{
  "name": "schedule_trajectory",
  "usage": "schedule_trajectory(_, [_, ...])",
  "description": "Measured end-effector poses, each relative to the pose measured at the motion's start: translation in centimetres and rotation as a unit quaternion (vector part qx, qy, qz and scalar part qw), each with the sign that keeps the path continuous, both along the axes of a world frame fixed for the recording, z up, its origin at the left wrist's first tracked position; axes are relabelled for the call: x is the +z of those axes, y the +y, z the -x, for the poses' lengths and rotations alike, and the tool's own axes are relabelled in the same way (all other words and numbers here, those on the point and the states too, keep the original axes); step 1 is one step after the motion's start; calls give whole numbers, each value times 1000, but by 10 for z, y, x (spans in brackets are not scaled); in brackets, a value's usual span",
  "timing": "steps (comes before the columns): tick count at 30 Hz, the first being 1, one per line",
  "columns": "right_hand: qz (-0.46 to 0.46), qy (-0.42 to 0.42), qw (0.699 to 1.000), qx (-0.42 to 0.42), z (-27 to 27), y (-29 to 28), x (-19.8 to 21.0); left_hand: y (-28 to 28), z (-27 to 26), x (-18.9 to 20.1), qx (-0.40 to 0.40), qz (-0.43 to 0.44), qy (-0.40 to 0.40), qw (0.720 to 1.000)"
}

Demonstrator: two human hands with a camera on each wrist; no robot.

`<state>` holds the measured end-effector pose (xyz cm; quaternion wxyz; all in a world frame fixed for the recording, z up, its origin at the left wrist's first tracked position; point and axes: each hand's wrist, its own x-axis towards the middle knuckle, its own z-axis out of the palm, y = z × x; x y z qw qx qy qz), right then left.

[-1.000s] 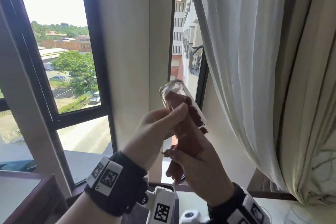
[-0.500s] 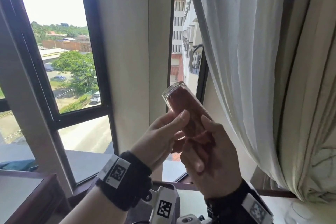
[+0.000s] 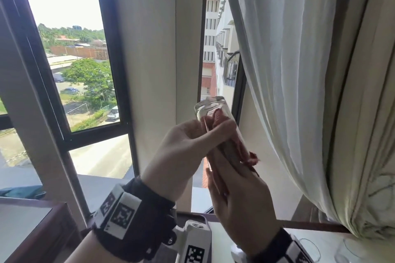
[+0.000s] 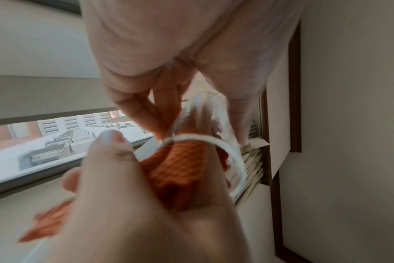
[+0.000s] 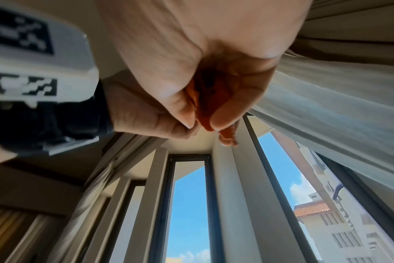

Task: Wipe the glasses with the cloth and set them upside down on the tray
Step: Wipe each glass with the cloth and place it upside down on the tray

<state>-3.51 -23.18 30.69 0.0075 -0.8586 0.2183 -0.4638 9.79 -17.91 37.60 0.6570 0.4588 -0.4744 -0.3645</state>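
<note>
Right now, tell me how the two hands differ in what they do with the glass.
The left hand grips the glass round its outside; the right hand holds the orange cloth stuffed inside it. The left hand sits nearer the glass's closed base, the right hand at its open mouth. Both are raised before the window.

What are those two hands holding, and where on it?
The left hand grips a clear glass round its side; the right hand pinches the orange cloth stuffed inside it.

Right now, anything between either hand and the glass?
No. The left hand grips the glass directly; the right hand pinches the cloth stuffed inside it. The tray is not in view.
</note>
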Motion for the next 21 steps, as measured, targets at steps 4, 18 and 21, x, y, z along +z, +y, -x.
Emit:
schedule_trajectory(4, [-124, -93, 982, 106, -1, 3, 19, 2, -6, -1, -50, 38, -22, 998])
schedule_trajectory(18, [-56, 11, 998, 31, -12, -8, 13, -8, -11, -6, 35, -11, -50, 998])
schedule_trajectory(21, [-469, -122, 823, 296, -14, 11, 28, -4, -15, -11, -69, 0, 79, 994])
